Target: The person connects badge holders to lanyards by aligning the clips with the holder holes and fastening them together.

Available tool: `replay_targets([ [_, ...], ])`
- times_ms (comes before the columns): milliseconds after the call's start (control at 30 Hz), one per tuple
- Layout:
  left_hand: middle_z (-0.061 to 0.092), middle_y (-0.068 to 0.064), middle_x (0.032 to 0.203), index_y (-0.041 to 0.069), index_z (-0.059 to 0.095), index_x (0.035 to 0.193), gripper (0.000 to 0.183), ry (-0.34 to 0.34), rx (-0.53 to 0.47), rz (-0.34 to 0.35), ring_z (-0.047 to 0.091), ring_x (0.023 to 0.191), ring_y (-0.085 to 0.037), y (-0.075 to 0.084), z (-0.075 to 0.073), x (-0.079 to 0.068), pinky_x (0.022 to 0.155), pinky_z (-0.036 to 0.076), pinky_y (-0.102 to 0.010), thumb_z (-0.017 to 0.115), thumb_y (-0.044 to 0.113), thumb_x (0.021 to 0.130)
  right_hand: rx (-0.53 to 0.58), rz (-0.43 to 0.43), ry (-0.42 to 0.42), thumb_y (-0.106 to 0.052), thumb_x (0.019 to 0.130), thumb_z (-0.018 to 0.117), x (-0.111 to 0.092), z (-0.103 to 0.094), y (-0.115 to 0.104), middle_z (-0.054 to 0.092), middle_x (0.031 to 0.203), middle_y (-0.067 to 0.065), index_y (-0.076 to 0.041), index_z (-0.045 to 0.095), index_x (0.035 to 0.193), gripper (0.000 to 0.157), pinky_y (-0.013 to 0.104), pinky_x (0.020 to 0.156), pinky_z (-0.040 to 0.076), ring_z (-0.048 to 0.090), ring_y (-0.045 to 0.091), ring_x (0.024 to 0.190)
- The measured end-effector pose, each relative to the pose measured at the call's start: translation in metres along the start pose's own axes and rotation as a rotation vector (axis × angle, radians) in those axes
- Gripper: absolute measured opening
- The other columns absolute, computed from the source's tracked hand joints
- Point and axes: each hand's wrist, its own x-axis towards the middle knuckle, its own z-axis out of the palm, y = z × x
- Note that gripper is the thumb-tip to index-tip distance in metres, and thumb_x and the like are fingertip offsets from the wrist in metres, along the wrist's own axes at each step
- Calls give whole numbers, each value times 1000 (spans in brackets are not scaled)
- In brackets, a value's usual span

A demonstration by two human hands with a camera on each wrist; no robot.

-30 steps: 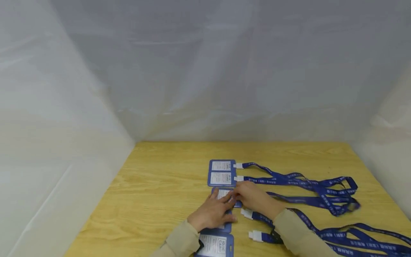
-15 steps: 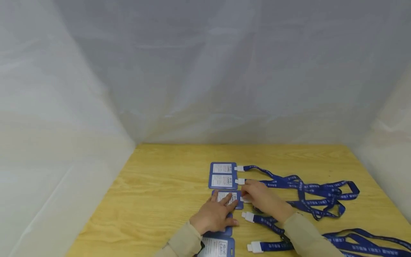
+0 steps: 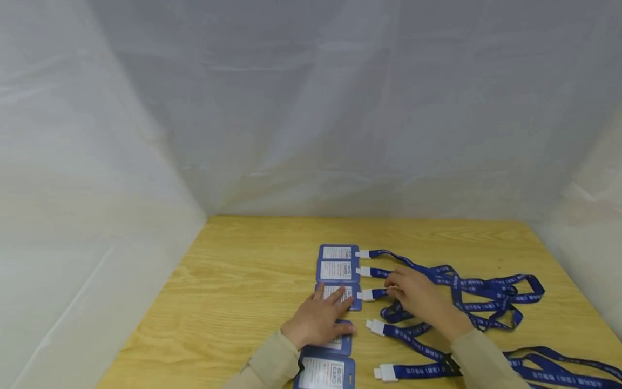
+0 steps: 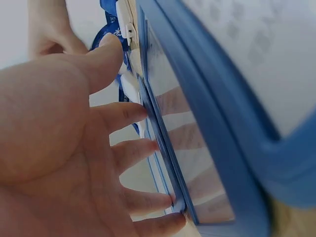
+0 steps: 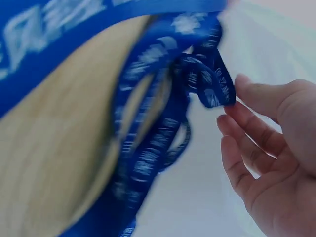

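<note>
My left hand (image 3: 318, 319) lies with fingers spread on the third blue ID card holder (image 3: 357, 304) of a column, its thumb over the holder below (image 3: 342, 348). In the left wrist view the fingertips (image 4: 153, 145) touch a holder's edge. A white clip (image 3: 367, 295) joins the third holder to a blue printed lanyard (image 3: 380, 293). Just right of that clip, my right hand (image 3: 425, 297) pinches the lanyard between thumb and fingers; the right wrist view shows the pinched strap (image 5: 215, 86) too.
Two upper holders (image 3: 337, 263) have lanyards clipped on, which run right into a tangle (image 3: 505, 292). At the lower right lie two loose white clips, an upper clip (image 3: 376, 327) and a lower clip (image 3: 386, 373), on their straps. A bottom holder (image 3: 323, 373) lies near the front of the wooden table (image 3: 233, 281).
My right hand has moved right, from the third holder's slot edge past the clip onto the strap. The third holder has shifted up against the one above, my left hand staying on it.
</note>
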Motion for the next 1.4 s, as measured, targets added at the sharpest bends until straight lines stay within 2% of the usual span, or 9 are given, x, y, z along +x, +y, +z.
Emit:
replay_targets([
  [133,32,-3,165,29,43,155,69,11,-26,-18,21,150,-49,0,0,1,120,27,-61,50,65,96,24,18,13,-20,93,75,-6,-12,-11,64,93,-8,-16,75,100,8,28,69,55,60,5,81],
  [233,31,-3,166,29,42,155,69,32,-43,-26,21,152,-47,0,-3,0,121,26,-62,50,65,96,58,17,-14,-25,92,75,-11,-13,-20,64,94,-10,-17,75,102,12,25,67,54,59,3,80],
  [367,31,-4,166,27,42,155,69,67,-55,-23,21,152,-44,-1,-9,-5,121,26,-62,49,64,98,77,-7,-84,-30,91,77,-15,-5,-29,66,96,-8,-14,75,106,22,26,68,55,62,6,81],
  [500,31,-5,165,24,42,155,69,86,-60,-23,20,152,-44,-3,-15,-14,120,26,-62,49,63,98,57,0,-154,-36,88,79,-18,7,-34,67,103,-3,-11,75,110,33,32,75,58,64,11,88],
  [633,30,-7,165,24,44,154,68,89,-95,-29,18,153,-44,-6,-14,-25,120,24,-64,51,61,98,37,26,-189,-41,84,82,-20,15,-37,68,105,-2,-11,75,108,39,40,84,58,65,17,94],
  [900,33,-8,164,24,47,152,67,79,-104,-52,22,152,-43,-10,-7,-40,119,27,-64,54,61,97,32,102,-254,-38,81,84,-23,23,-38,65,98,-6,-16,75,102,32,41,87,56,63,16,92],
  [1067,34,-7,164,25,47,152,66,82,-116,-47,23,152,-43,-11,-4,-43,118,28,-64,55,60,96,-12,80,-225,-34,82,84,-26,21,-35,64,98,-7,-16,75,99,26,42,91,55,61,16,95],
  [1200,36,-6,163,28,50,150,63,59,-113,0,26,151,-43,-12,-2,-48,116,31,-65,56,59,96,-39,68,-180,-35,81,85,-28,16,-34,63,99,-7,-17,76,97,25,43,90,53,56,15,96],
  [1400,40,-1,161,37,54,145,53,-47,-58,142,34,148,-41,-12,-1,-60,114,38,-61,53,60,97,-40,61,-114,-33,83,84,-30,6,-38,66,101,-6,-17,77,102,25,46,91,53,57,16,97],
])
